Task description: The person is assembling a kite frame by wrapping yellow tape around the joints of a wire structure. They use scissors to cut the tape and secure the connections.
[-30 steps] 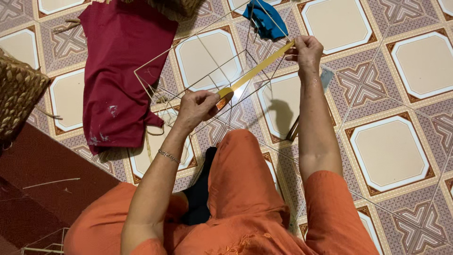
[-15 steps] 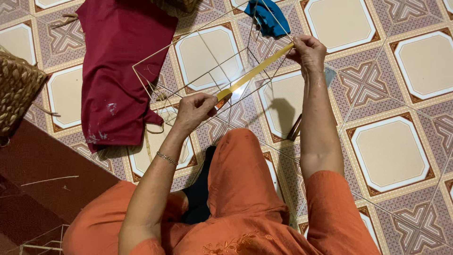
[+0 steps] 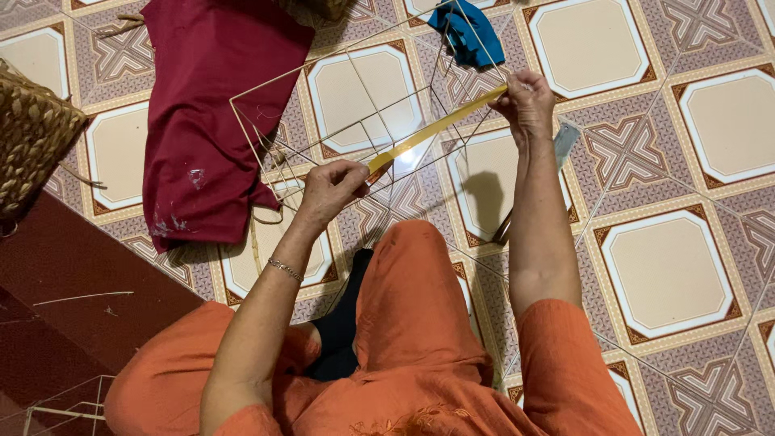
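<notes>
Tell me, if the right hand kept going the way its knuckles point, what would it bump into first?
Probably the blue cloth on the floor just beyond the right hand, which pinches the yellow strip. Depth is unclear, so it might pass above the cloth.

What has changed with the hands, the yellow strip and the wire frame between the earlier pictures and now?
Very little. The left hand and right hand still hold the flat yellow strip stretched between them across the thin white wire frame, at the same slant. Everything sits slightly lower in the picture, which looks like a camera shift. The dark red cloth, the blue cloth and the woven basket lie where they were.
</notes>
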